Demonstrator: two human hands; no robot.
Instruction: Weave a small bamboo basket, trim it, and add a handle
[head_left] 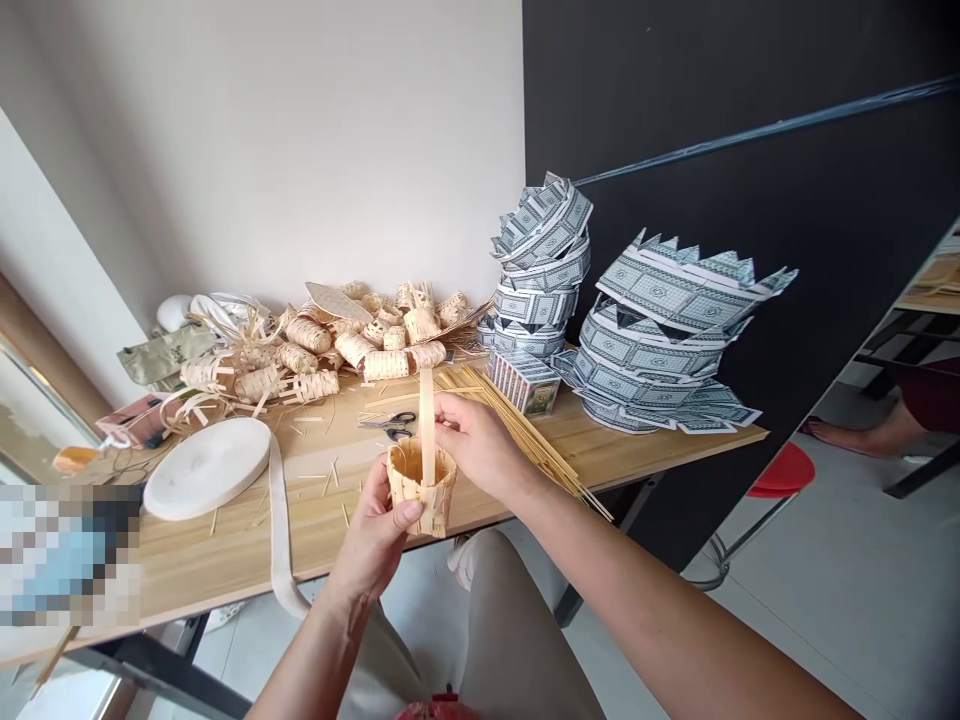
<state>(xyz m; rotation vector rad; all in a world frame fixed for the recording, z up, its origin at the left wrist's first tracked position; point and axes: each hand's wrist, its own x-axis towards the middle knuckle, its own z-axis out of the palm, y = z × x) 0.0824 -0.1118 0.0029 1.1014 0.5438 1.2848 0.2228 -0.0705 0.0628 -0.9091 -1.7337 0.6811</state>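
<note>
A small woven basket (pixel 421 500) of pale wood or bark strips is held near the table's front edge. My left hand (pixel 379 525) wraps its left side, thumb pressed on the front. A flat pale strip (pixel 427 420) stands upright from the basket, its lower end at the front wall. My right hand (pixel 476 445) is closed on this strip just above the rim, its fingertips partly hidden behind it. Just behind the basket lie dark-handled scissors (pixel 397 421). Long thin sticks (pixel 536 435) lie in a bundle beyond my right hand.
Several small woven pieces (pixel 296 358) are heaped at the back of the wooden table (pixel 315 540). On the left lies a roll of white band (pixel 210 468), its loose end hanging over the edge. Stacks of folded patterned cards (pixel 660 340) stand right. A red stool (pixel 784 470) is beyond.
</note>
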